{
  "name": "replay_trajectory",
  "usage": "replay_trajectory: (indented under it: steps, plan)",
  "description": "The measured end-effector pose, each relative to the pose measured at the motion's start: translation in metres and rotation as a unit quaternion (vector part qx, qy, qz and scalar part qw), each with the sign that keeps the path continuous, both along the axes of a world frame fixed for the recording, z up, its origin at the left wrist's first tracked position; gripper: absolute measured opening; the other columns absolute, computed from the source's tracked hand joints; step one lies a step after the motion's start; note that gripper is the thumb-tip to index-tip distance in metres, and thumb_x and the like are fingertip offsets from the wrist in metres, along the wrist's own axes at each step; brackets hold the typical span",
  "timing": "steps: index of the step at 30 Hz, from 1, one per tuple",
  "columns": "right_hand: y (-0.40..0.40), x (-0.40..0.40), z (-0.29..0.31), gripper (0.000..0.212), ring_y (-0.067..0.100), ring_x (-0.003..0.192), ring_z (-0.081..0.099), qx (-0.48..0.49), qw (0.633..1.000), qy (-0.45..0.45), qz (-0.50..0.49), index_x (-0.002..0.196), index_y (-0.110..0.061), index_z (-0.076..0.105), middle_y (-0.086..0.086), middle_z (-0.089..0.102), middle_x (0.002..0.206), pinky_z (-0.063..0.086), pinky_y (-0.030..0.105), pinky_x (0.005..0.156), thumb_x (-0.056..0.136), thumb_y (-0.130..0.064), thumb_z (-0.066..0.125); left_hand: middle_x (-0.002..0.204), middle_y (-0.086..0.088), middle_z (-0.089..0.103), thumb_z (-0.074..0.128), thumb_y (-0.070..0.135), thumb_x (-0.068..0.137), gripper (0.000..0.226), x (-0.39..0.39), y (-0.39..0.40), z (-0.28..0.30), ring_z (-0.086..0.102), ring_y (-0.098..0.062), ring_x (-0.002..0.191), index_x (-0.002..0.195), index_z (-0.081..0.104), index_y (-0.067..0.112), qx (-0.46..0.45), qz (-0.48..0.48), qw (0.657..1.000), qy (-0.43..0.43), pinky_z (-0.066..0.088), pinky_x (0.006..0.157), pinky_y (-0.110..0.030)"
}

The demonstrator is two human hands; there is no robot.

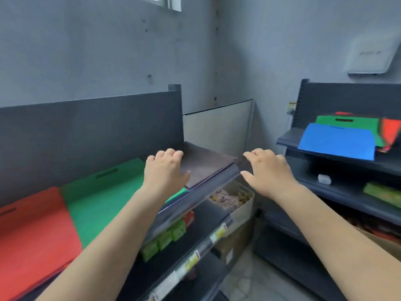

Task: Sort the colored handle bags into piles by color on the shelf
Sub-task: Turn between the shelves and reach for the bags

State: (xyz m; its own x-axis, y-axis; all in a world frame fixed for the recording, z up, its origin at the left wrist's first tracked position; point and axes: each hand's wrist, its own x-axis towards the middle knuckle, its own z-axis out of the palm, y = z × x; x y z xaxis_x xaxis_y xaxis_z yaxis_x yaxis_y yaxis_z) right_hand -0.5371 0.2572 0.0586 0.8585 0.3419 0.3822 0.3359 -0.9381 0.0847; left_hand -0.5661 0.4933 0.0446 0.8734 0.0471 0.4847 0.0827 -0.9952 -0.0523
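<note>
Grey shelf (219, 180) (walls grey too) bears bag piles.

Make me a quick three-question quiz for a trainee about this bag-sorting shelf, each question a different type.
1. True or false: the left hand rests on the dark brown pile.
2. Multiple choice: directly left of the green pile on the near shelf lies a pile that is A) blue, B) red, C) yellow.
3. Fill in: on the far shelf, the bag lying on top at the front is ____.

Key: 1 true. 2 B, the red pile. 3 blue, the blue bag, over a green bag.
</note>
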Motion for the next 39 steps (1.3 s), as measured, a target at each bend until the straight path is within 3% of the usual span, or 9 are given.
replay_trajectory:
  steps: [4, 18, 24, 28, 33, 35, 37, 39]
  plan:
    - [-0.086, 0.030, -0.002, 0.053, 0.024, 0.130, 0.039, 0.012, 0.997, 0.004, -0.080, 0.143, -0.020, 0.035, 0.002, 0.043, 0.142, 0.033, 0.041, 0.103, 0.096, -0.045, 0.043, 0.132, 0.001, 0.051, 0.050, 0.047, 0.088, 0.049, 0.061, -0.079, -0.004, 0.046, -0.024, 0.120, 0.130, 0.046, 0.022, -0.002, -0.075, 0.997, 0.004, 0.035, 0.093, -0.036]
    - [-0.287, 0.142, -0.032, 0.052, 0.023, 0.130, 0.038, 0.042, 0.961, 0.046, -0.271, 0.142, -0.021, 0.036, -0.001, 0.043, 0.141, 0.032, 0.041, 0.103, 0.096, -0.045, 0.042, 0.139, 0.001, 0.046, 0.046, 0.048, 0.093, 0.052, 0.260, -0.298, -0.037, 0.044, -0.022, 0.125, 0.137, 0.039, 0.020, -0.034, -0.256, 0.964, 0.060, 0.036, 0.100, -0.035]
    - [-0.344, 0.223, -0.044, 0.054, 0.023, 0.129, 0.040, 0.098, 0.937, 0.077, -0.325, 0.144, -0.020, 0.035, 0.001, 0.043, 0.143, 0.035, 0.042, 0.103, 0.096, -0.045, 0.044, 0.145, 0.000, 0.042, 0.047, 0.047, 0.094, 0.056, 0.368, -0.354, -0.060, 0.044, -0.022, 0.128, 0.142, 0.035, 0.020, -0.140, -0.270, 0.943, 0.137, 0.038, 0.101, -0.038]
    - [-0.373, 0.267, -0.059, 0.054, 0.024, 0.125, 0.045, 0.197, 0.911, 0.092, -0.350, 0.142, -0.015, 0.038, 0.004, 0.045, 0.140, 0.043, 0.039, 0.097, 0.096, -0.042, 0.048, 0.133, -0.005, 0.051, 0.049, 0.041, 0.093, 0.048, 0.424, -0.377, -0.078, 0.052, -0.023, 0.115, 0.133, 0.042, 0.015, -0.254, -0.257, 0.917, 0.170, 0.042, 0.082, -0.034]
    - [-0.396, 0.303, -0.074, 0.056, 0.024, 0.115, 0.054, 0.419, 0.822, 0.105, -0.370, 0.138, -0.008, 0.040, 0.008, 0.050, 0.135, 0.046, 0.034, 0.085, 0.094, -0.040, 0.054, 0.135, -0.007, 0.051, 0.051, 0.034, 0.094, 0.053, 0.463, -0.399, -0.095, 0.052, -0.017, 0.106, 0.139, 0.037, 0.009, -0.455, -0.242, 0.829, 0.217, 0.039, 0.081, -0.030]
    - [-0.405, 0.315, -0.078, 0.040, 0.018, 0.085, 0.065, 0.568, 0.746, 0.117, -0.329, 0.124, -0.008, 0.055, 0.005, 0.063, 0.116, 0.052, 0.029, 0.067, 0.093, -0.034, 0.057, 0.129, -0.006, 0.055, 0.053, 0.031, 0.094, 0.048, 0.472, -0.405, -0.098, 0.057, -0.019, 0.103, 0.136, 0.043, 0.009, -0.506, -0.242, 0.800, 0.215, 0.048, 0.080, -0.032]
    - [-0.414, 0.322, -0.078, 0.026, 0.011, 0.056, 0.060, 0.700, 0.647, 0.110, -0.281, 0.110, -0.008, 0.063, 0.004, 0.067, 0.094, 0.050, 0.022, 0.050, 0.092, -0.026, 0.062, 0.120, -0.005, 0.060, 0.056, 0.026, 0.093, 0.041, 0.476, -0.410, -0.098, 0.062, -0.015, 0.087, 0.131, 0.049, 0.011, -0.545, -0.248, 0.778, 0.191, 0.050, 0.065, -0.027]
    - [-0.424, 0.328, -0.076, 0.018, 0.009, 0.045, 0.053, 0.760, 0.589, 0.097, -0.258, 0.102, -0.008, 0.065, 0.007, 0.065, 0.082, 0.044, 0.019, 0.041, 0.090, -0.022, 0.065, 0.111, -0.002, 0.064, 0.058, 0.024, 0.093, 0.037, 0.478, -0.414, -0.095, 0.063, -0.008, 0.072, 0.128, 0.052, 0.014, -0.564, -0.255, 0.769, 0.158, 0.045, 0.056, -0.020]
